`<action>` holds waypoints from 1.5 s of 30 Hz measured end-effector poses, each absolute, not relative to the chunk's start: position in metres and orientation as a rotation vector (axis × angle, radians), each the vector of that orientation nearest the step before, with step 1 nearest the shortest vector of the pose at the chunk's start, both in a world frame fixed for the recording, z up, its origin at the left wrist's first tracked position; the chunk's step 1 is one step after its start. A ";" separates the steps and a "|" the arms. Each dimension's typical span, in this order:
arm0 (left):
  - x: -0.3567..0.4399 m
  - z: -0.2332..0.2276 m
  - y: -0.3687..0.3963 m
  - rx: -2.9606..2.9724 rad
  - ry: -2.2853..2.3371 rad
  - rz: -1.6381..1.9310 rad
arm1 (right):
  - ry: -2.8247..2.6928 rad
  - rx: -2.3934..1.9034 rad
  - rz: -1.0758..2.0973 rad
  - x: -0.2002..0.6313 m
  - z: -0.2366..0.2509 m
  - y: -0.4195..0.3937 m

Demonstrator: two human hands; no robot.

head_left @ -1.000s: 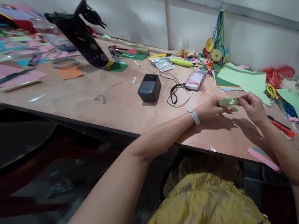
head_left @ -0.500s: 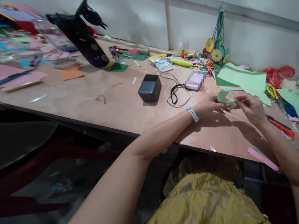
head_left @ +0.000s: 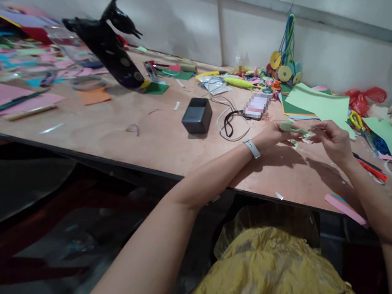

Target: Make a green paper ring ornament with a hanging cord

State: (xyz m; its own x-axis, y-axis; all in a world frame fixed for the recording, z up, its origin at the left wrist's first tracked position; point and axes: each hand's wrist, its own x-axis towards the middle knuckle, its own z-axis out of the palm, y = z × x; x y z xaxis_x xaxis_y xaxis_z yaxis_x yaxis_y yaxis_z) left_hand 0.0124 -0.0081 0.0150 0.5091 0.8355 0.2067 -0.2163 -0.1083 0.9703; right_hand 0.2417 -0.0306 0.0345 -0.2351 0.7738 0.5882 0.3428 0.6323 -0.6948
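A small pale green paper piece (head_left: 291, 127) lies nearly flat between both sets of fingertips, above the table (head_left: 168, 139). The left hand (head_left: 272, 137) pinches its near end; the right hand (head_left: 330, 142) nips its far edge. Green paper sheets (head_left: 319, 104) lie just beyond the fingers.

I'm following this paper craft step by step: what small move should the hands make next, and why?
Probably press the fold flat. The left hand and right hand both pinch the small light-green paper piece above the wooden table, lying almost level between the fingertips, so a firm squeeze along it seems the likely step.
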 end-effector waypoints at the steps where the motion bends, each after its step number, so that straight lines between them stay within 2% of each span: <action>1: 0.012 0.016 -0.009 1.417 0.581 0.987 | -1.883 -0.876 0.411 0.241 0.035 -0.032; 5: 0.013 0.018 -0.008 1.466 0.551 1.069 | -2.051 -0.809 -0.009 0.243 0.038 -0.033; 8: 0.014 0.018 -0.007 1.513 0.539 1.101 | -2.080 -0.847 -0.102 0.246 0.038 -0.030; 18: 0.012 0.015 -0.004 1.486 0.550 1.086 | -2.135 -0.893 -0.144 0.247 0.037 -0.032; 33: 0.013 0.016 -0.001 1.551 0.520 1.083 | -2.158 -0.870 0.057 0.246 0.043 -0.035; 45: 0.015 0.019 -0.004 1.573 0.525 1.079 | -2.162 -0.870 0.091 0.244 0.045 -0.037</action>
State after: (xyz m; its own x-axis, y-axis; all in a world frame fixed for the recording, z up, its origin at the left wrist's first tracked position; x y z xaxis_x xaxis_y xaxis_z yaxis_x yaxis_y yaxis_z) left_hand 0.0145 -0.0041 0.0193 0.4862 0.7953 0.3621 -0.2064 -0.2982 0.9319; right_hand 0.2442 -0.0368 0.0448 -0.4546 0.6126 0.6466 0.5559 0.7623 -0.3314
